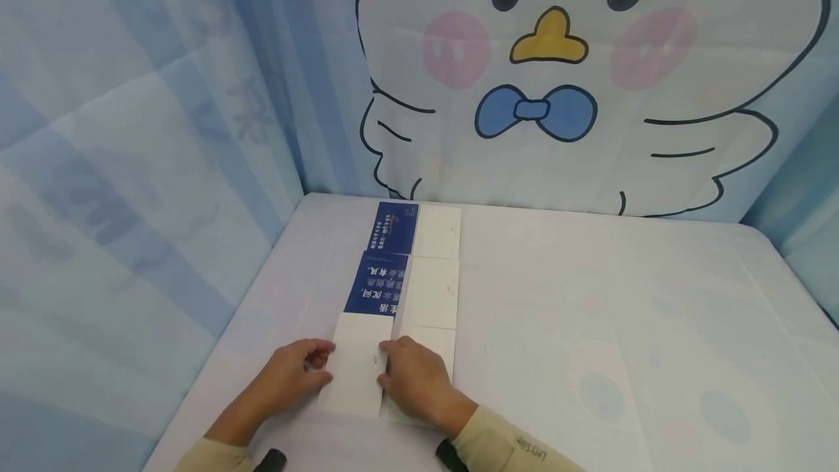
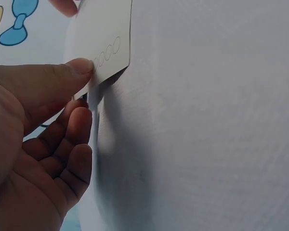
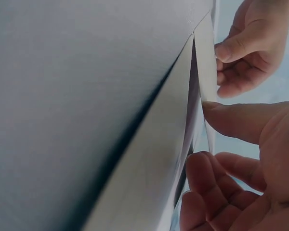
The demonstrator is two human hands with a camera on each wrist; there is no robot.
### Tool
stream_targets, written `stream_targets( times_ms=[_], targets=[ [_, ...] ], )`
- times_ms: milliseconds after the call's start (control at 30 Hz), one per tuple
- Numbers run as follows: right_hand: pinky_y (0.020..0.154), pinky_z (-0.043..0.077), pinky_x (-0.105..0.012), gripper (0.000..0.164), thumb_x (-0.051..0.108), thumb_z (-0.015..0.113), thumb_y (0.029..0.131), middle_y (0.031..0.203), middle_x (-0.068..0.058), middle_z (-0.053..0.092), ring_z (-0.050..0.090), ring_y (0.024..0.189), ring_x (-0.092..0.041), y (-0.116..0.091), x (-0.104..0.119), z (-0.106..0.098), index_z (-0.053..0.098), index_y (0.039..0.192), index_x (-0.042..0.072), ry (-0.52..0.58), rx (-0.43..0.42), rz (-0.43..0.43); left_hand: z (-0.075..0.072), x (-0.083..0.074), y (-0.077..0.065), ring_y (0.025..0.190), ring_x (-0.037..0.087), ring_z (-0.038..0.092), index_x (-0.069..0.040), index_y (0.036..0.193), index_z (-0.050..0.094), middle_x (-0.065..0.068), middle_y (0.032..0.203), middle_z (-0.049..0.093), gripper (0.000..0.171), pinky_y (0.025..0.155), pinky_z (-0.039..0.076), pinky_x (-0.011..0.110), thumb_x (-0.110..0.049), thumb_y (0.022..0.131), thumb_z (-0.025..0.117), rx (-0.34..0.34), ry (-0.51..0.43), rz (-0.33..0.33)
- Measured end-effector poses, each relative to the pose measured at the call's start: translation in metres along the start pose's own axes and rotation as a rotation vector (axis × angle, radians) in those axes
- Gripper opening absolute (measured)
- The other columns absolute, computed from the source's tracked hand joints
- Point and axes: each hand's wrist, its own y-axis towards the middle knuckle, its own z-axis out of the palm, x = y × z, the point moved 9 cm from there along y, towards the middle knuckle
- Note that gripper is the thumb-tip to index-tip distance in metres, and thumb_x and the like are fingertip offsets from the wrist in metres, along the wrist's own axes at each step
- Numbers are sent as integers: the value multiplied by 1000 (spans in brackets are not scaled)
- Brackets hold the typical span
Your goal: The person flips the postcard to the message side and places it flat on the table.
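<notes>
It is judged that a white card (image 1: pixel 355 370) is being set into the left column, below two blue cards (image 1: pixel 376 282), at the lower centre of the frame. For the next move, an even lowering and a straightening of its edges seem to be required. The card is found between both hands: its left edge is pinched by the left hand (image 1: pixel 288 374), its right edge by the right hand (image 1: pixel 417 377). One corner is seen raised from the worktop (image 1: pixel 590 326); other white cards (image 1: pixel 432 290) are placed at its right.
</notes>
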Motion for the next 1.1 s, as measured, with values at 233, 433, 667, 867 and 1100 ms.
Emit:
stream_targets(
  times_ms=[233, 433, 667, 867, 1100],
  targets=[
    [70, 54, -31, 37, 21, 77, 86, 97, -6, 67, 62, 82, -16, 1, 0, 4, 70, 118, 4, -56, 16, -5, 5, -1, 2, 89, 16, 57, 1, 121, 66, 1, 97, 63, 45, 86, 53, 42, -6, 80, 81, 21, 40, 9],
    [76, 56, -32, 37, 22, 76, 88, 103, -8, 68, 65, 89, -19, 0, 2, 8, 69, 120, 5, -89, 40, -15, 9, 0, 4, 88, 16, 56, 2, 121, 66, 0, 95, 62, 44, 85, 53, 41, -5, 79, 81, 20, 70, 7],
    [79, 56, -32, 38, 21, 76, 88, 106, -9, 65, 63, 92, -19, -1, 2, 11, 68, 121, 5, -105, 50, -12, 10, -3, 3, 88, 17, 55, 2, 121, 66, 2, 96, 60, 44, 85, 53, 41, -5, 80, 81, 25, 107, 23],
    [76, 54, -30, 32, 19, 77, 87, 108, -5, 68, 62, 93, -20, -2, 9, 10, 70, 116, 9, -170, 23, -75, 10, -6, 1, 106, 29, 61, 1, 124, 64, 10, 115, 64, 46, 95, 50, 48, -3, 81, 79, 32, 105, 64],
    [70, 51, -30, 28, 21, 76, 87, 107, -3, 71, 61, 89, -20, -2, 12, 9, 71, 113, 12, -222, 21, -87, 11, -9, 0, 115, 32, 60, -1, 125, 64, 12, 124, 64, 44, 100, 47, 50, -2, 83, 78, 48, 104, 84]
  ],
)
